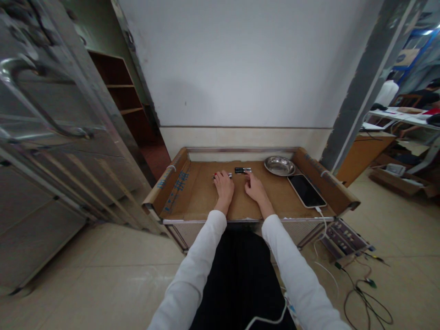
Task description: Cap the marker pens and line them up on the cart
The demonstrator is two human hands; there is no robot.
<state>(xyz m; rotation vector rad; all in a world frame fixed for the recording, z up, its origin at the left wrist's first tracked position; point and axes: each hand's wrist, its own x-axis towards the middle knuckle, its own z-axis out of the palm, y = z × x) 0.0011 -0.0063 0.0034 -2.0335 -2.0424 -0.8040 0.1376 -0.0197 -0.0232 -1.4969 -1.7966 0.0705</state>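
On the brown cardboard tray top, my left hand lies palm down with bent fingers over small batteries. A red end peeks out on the left and a silvery end on the right; the fingers hide the middle. Just to the right, dark batteries with pale ends lie side by side. The index finger of my right hand stretches to their right end and appears to touch it, the other fingers loosely curled.
A round metal bowl stands at the back right. In front of it lies a phone with a white cable hanging over the edge. Raised cardboard sides bound the surface. Dark cables lie on the floor at right.
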